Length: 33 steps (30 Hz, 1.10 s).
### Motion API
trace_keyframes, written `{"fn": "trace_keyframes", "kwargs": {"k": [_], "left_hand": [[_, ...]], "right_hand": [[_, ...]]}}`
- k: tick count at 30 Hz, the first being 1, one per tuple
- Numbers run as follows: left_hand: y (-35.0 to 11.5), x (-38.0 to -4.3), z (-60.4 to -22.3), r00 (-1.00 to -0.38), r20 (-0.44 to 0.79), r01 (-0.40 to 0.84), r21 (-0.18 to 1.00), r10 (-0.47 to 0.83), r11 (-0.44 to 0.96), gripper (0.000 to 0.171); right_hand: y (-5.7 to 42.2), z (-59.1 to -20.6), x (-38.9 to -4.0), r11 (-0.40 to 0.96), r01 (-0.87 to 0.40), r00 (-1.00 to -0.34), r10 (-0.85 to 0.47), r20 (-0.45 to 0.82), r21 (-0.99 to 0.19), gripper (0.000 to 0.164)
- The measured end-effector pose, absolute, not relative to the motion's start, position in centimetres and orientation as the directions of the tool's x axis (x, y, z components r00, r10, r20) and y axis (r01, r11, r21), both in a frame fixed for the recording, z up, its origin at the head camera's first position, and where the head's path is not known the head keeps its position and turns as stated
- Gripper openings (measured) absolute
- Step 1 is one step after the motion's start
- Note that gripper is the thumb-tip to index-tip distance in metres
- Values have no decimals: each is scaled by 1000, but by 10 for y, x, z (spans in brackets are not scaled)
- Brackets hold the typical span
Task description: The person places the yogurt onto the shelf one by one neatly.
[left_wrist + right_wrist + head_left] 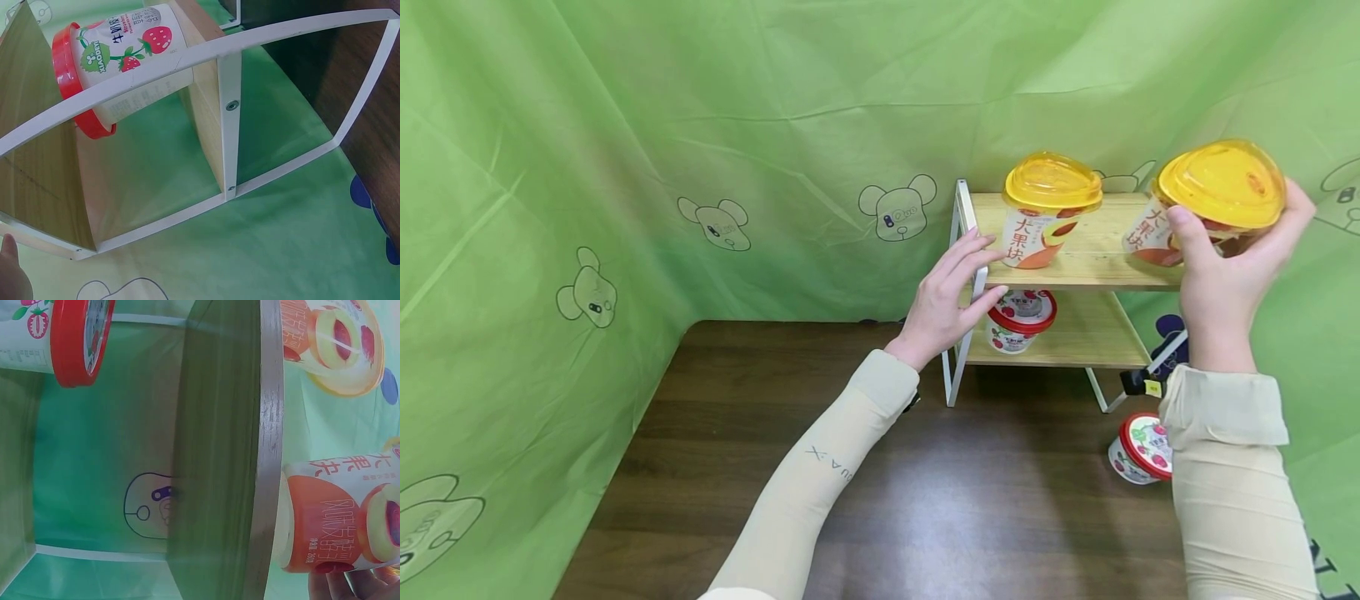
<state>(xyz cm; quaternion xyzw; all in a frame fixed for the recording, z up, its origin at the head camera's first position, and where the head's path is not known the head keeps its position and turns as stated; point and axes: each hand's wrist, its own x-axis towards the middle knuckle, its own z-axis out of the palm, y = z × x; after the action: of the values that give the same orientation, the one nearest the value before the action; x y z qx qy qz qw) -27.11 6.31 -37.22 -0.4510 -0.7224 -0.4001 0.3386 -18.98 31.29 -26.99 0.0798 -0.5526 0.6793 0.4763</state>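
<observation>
Two hands at a small white-framed shelf on a dark desk.

The right hand (1221, 275) has its fingers clamped around a yellow-lidded peach cup (1213, 200) at the top board's right end; a second peach cup (1047, 208) stands there. The left hand (951, 296), fingers straight and apart, touches the shelf frame (962, 242). The left wrist view shows the lower strawberry tub (122, 62) close up; another tub (1141, 450) lies on the desk (925, 483).

I wear cream sleeves, snug from forearm to wrist, on both arms. My left sleeve (820, 479) bears small dark lettering; my right sleeve (1228, 467) bunches in a loose cuff behind the wrist.
</observation>
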Motion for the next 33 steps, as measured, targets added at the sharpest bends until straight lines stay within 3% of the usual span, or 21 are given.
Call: {"fn": "trace_keyframes", "kwargs": {"k": [33], "left_hand": [[63, -271, -372, -355, 857, 926, 268, 374, 265, 41]], "right_hand": [[327, -274, -201, 23, -610, -643, 570, 511, -792, 74]]}}
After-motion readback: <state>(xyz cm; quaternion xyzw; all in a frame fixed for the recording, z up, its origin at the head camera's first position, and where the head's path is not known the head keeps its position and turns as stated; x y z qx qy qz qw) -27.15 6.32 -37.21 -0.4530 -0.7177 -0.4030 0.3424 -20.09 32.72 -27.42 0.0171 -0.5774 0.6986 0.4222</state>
